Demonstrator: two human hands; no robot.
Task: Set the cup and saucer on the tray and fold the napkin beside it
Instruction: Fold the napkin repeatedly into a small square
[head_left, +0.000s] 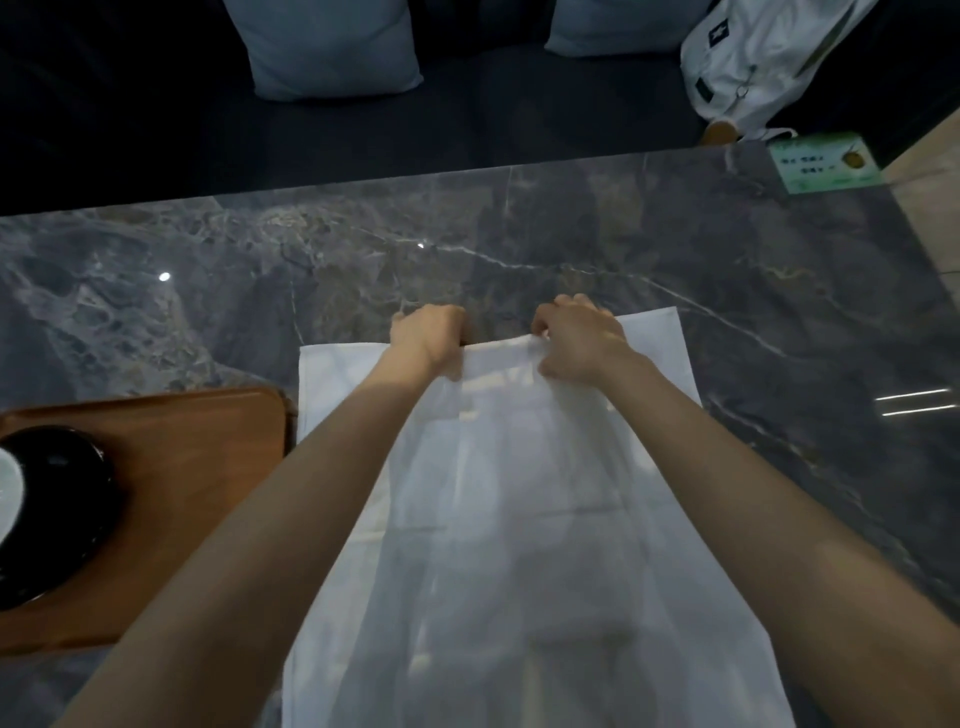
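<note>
A white napkin lies spread on the grey marble table, running from the near edge toward the middle. My left hand and my right hand both pinch a lifted layer of the napkin near its far edge, fingers closed on the cloth. That upper layer hangs between my forearms over the lower layer. To the left, a brown wooden tray holds a black saucer with a white cup on it, both cut off by the frame's left edge.
The marble table stretches ahead and to the right. A green card sits at its far right corner. Beyond the table are a dark sofa, two pale cushions and a white bag.
</note>
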